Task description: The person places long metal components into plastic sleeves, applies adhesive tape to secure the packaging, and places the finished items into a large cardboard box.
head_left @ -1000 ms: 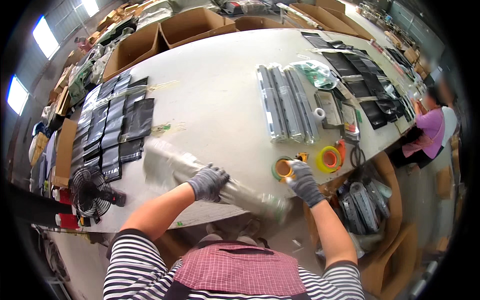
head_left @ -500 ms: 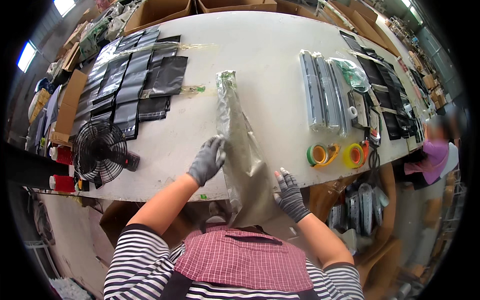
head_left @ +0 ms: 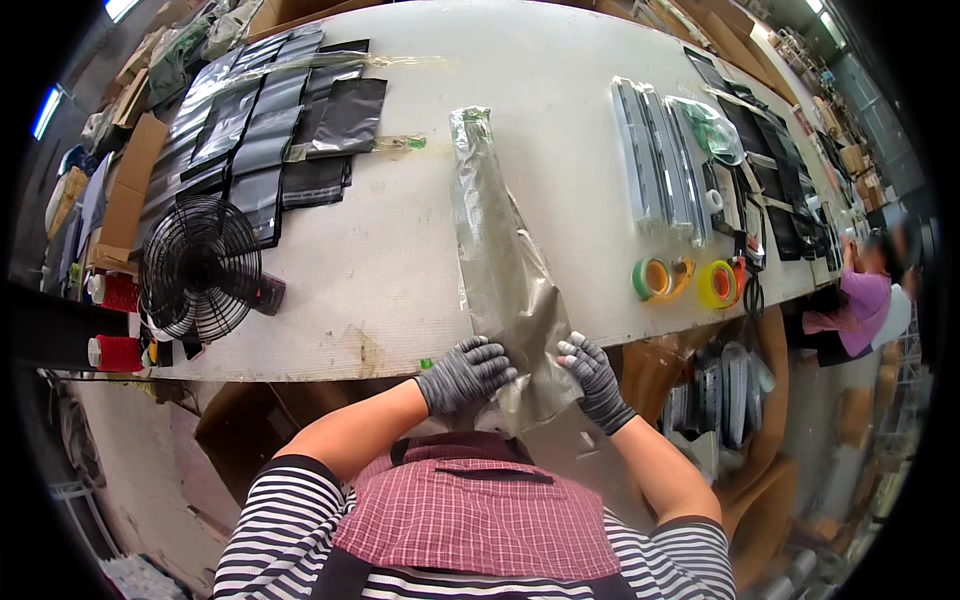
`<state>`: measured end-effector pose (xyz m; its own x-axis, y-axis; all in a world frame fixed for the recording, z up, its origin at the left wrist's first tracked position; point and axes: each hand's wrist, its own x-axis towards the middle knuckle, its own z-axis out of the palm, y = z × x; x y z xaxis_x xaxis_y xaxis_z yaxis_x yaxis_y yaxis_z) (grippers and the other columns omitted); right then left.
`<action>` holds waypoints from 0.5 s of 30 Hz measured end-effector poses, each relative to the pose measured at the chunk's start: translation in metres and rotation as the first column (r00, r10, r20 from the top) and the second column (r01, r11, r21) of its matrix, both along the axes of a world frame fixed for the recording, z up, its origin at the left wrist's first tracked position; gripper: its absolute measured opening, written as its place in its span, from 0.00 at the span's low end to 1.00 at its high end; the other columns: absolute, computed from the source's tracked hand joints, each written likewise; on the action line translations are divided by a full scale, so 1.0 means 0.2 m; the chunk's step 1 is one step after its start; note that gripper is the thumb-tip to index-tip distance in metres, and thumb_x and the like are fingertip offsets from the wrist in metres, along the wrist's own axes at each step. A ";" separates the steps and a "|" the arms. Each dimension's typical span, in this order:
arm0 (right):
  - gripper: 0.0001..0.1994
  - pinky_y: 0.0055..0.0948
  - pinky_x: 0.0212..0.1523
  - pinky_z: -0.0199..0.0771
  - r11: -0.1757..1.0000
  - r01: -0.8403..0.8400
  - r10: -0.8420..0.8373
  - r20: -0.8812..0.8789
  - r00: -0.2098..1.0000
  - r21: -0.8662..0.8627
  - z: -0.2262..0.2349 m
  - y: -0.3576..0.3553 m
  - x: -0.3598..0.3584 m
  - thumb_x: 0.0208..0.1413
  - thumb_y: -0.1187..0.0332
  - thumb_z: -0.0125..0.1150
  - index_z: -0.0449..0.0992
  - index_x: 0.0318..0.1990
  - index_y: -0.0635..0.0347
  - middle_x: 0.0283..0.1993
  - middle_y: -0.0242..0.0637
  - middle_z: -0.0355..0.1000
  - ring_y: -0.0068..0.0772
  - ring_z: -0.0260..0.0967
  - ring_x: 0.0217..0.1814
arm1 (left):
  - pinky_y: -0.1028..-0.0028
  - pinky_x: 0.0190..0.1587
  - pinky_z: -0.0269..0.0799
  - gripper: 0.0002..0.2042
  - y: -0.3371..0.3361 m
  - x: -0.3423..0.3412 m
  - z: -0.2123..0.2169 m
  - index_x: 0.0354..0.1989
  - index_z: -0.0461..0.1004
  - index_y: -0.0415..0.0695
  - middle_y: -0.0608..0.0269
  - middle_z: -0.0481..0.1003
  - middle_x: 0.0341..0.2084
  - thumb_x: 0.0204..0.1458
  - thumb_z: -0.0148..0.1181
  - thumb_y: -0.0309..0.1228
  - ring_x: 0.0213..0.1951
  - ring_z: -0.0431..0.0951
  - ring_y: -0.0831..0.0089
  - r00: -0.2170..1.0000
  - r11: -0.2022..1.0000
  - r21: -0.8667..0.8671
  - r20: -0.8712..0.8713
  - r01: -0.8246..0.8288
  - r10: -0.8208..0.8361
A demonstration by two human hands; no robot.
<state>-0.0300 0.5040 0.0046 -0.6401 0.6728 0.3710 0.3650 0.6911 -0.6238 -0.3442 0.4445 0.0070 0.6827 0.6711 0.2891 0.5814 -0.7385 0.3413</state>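
A long translucent grey plastic bag (head_left: 505, 270) lies on the white tabletop (head_left: 400, 250), its long axis running from the near edge toward the far edge, tilted slightly left at the far end. The near end overhangs the near edge and hangs toward the person's torso.

The left hand (head_left: 465, 372), in a grey knit glove, grips the bag's near left margin with fingers curled and closed on the film. The right hand (head_left: 593, 375), gloved alike, pinches the near right margin, fingers partly spread across the film. Both hands sit at the near edge, about equally close to the bag; the rest of the bag extends away from the fingers, toward the far edge.

Toward the left edge lie dark flat pouches (head_left: 260, 130) in overlapping rows, and a black wire-guard fan (head_left: 200, 268) stands at the near-left corner. Toward the right edge lie clear packaged strips (head_left: 655, 160) and tape rolls (head_left: 685, 282). Cardboard boxes surround the table; another person (head_left: 865, 300) works beyond the right edge.
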 end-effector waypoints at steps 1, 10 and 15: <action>0.18 0.42 0.62 0.64 0.988 -0.030 0.014 -0.101 0.995 -0.153 0.05 -0.03 -0.03 0.52 0.74 0.57 0.72 0.53 0.57 0.54 0.42 0.73 0.47 0.66 0.62 | 0.56 0.61 0.61 0.36 -0.03 -0.03 0.00 0.59 0.70 0.49 0.64 0.71 0.51 0.36 0.69 0.45 0.56 0.68 0.62 0.997 0.997 -0.072 0.064 -0.032 0.036; 0.15 0.33 0.41 0.72 0.424 0.297 -0.474 0.070 0.878 -0.855 0.03 -0.18 -0.36 0.60 0.59 0.59 0.78 0.41 0.64 0.34 0.42 0.76 0.32 0.69 0.34 | 0.78 0.38 0.69 0.11 -0.38 0.05 0.02 0.38 0.78 0.41 0.73 0.75 0.29 0.61 0.58 0.36 0.32 0.69 0.84 0.019 0.184 -0.982 0.185 0.048 0.983; 0.12 0.34 0.37 0.76 0.082 0.135 -0.333 0.101 0.938 -0.987 -0.06 -0.20 -0.36 0.61 0.63 0.57 0.77 0.42 0.64 0.33 0.41 0.76 0.34 0.73 0.32 | 0.77 0.36 0.75 0.10 -0.42 0.01 -0.04 0.34 0.80 0.39 0.65 0.78 0.26 0.55 0.64 0.35 0.29 0.77 0.78 0.042 0.009 -0.936 0.025 0.351 0.999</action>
<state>-0.1012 0.4649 -0.0078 -0.3904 0.6169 -0.6834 0.2358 -0.6506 -0.7219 -0.3429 0.3613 -0.0012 -0.0063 0.7020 -0.7122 -0.5540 0.5904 0.5869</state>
